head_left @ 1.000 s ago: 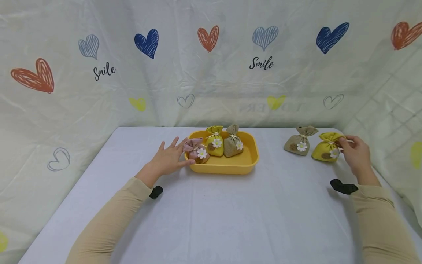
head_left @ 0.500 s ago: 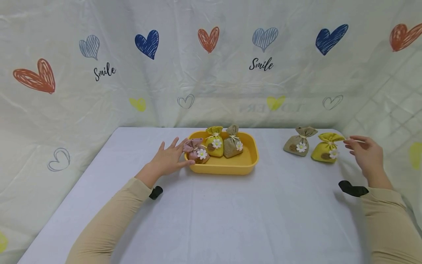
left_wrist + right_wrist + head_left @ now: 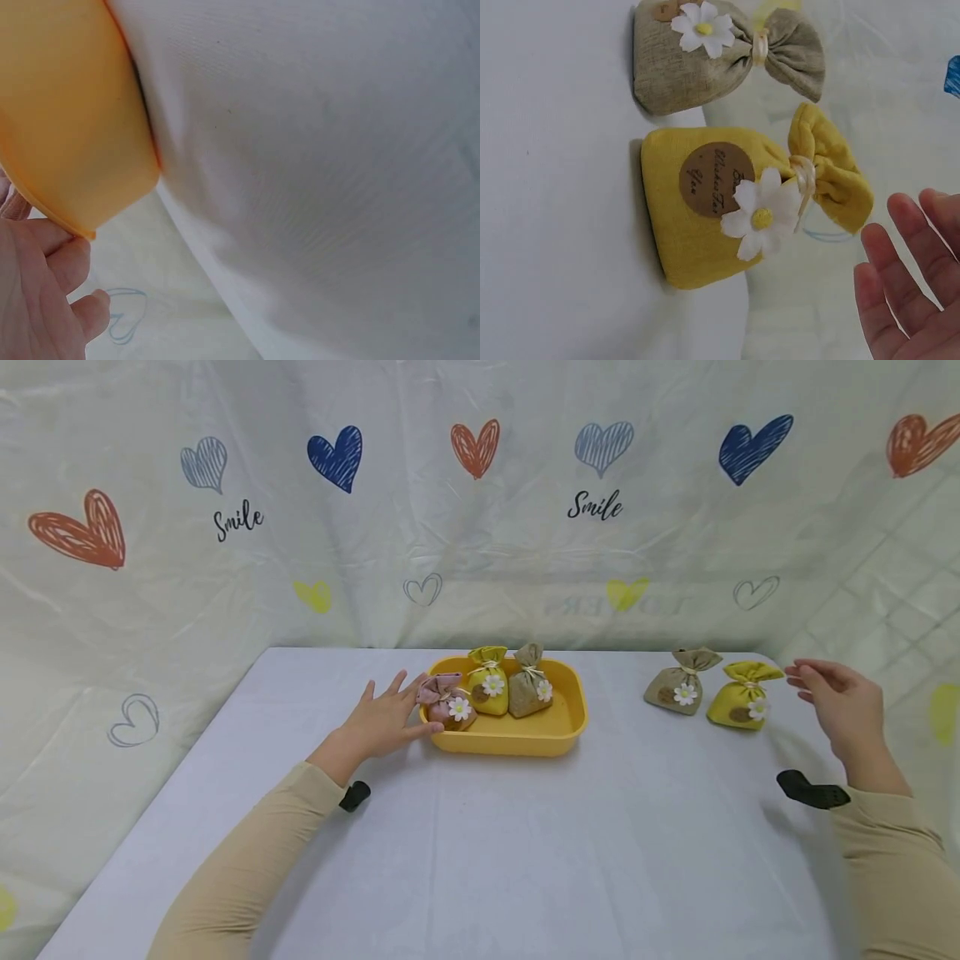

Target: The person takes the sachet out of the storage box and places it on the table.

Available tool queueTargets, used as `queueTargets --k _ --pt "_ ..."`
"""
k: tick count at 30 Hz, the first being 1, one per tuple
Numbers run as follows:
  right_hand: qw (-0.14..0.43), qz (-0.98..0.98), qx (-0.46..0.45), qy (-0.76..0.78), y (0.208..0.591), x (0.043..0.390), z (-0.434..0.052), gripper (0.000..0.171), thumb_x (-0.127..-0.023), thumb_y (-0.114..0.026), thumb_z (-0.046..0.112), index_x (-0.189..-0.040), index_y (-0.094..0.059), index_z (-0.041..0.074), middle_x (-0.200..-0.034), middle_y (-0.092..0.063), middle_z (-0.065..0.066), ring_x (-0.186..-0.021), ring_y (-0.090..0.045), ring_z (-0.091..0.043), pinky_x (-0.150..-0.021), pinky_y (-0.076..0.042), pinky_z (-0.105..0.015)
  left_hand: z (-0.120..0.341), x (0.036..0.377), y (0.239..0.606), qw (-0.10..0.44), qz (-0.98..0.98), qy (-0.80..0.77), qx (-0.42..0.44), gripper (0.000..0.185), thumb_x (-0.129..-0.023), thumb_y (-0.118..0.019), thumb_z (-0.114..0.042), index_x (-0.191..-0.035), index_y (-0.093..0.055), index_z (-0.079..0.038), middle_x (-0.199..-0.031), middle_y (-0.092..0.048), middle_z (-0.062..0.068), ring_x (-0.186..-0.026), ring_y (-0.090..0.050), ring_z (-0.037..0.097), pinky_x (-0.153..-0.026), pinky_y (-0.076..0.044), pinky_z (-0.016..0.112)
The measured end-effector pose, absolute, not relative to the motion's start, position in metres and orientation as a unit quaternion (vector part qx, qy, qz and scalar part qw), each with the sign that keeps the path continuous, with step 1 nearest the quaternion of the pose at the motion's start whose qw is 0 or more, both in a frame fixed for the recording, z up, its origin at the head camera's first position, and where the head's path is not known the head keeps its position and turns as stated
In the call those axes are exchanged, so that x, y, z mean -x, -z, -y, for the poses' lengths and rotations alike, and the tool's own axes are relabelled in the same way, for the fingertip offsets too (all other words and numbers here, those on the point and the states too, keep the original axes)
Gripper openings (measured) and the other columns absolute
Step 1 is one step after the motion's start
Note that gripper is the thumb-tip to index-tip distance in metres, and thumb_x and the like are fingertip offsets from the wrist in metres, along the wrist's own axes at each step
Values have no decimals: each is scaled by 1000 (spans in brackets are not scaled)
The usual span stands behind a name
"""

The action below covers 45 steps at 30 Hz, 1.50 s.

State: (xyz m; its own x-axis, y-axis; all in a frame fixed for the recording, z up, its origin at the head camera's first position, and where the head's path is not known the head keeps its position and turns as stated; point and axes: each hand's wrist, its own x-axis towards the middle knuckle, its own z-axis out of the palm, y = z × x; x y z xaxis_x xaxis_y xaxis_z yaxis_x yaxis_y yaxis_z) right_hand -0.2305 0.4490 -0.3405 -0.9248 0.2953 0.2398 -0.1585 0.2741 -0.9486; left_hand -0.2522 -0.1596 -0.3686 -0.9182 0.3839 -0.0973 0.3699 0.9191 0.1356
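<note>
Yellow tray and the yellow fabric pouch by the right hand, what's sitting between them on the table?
Head view: a beige burlap pouch stands between the yellow tray and yellow fabric pouch; otherwise bare white tablecloth.

A flat table (image 3: 480, 860) covered in a smooth, pale lavender-white cloth fills the lower half of the head view. Behind it and along both sides hangs a creased, off-white sheet backdrop (image 3: 480, 543) printed with scribbled hearts in red, dark blue, pale blue and yellow (the word "Smile" appears twice in black script). The light is soft and even, casting only faint shadows.
</note>
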Motion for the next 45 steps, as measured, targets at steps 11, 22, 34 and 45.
queueTargets --k 11,22,34,45 --pt "184 807 9 -561 323 233 -424 17 -105 -59 19 -109 -70 31 -93 -68 30 -88 -63 12 -74 -49 -5 159 253 368 63 -978 -58 -193 98 -98 -44 -73 -165 -13 -8 -169 -20 10 -157 -4 30 -119 -4 67" --pt "180 817 -34 -547 316 243 -399 18 -106 -56 13 -110 -70 24 -91 -69 29 -85 -65 10 -74 -49 -6 160 253 367 65 -977 -57 -193 98 -98 -44 -73 -165 -14 -8 -169 -20 10 -157 -3 30 -119 -4 67" --pt "156 834 -81 -523 318 254 -370 18 -107 -57 18 -119 -69 13 -98 -69 28 -93 -65 6 -78 -50 -8 160 252 368 67 -977 -64 -193 99 -97 -44 -73 -165 -14 -8 -169 -20 10 -157 -3 30 -119 -2 67" --pt "144 821 -138 -535 322 266 -338 19 -105 -59 11 -119 -69 3 -99 -72 21 -91 -68 6 -79 -52 -10 159 252 367 68 -977 -65 -189 99 -98 -44 -73 -165 -13 -8 -169 -20 10 -157 -3 30 -119 -1 67"
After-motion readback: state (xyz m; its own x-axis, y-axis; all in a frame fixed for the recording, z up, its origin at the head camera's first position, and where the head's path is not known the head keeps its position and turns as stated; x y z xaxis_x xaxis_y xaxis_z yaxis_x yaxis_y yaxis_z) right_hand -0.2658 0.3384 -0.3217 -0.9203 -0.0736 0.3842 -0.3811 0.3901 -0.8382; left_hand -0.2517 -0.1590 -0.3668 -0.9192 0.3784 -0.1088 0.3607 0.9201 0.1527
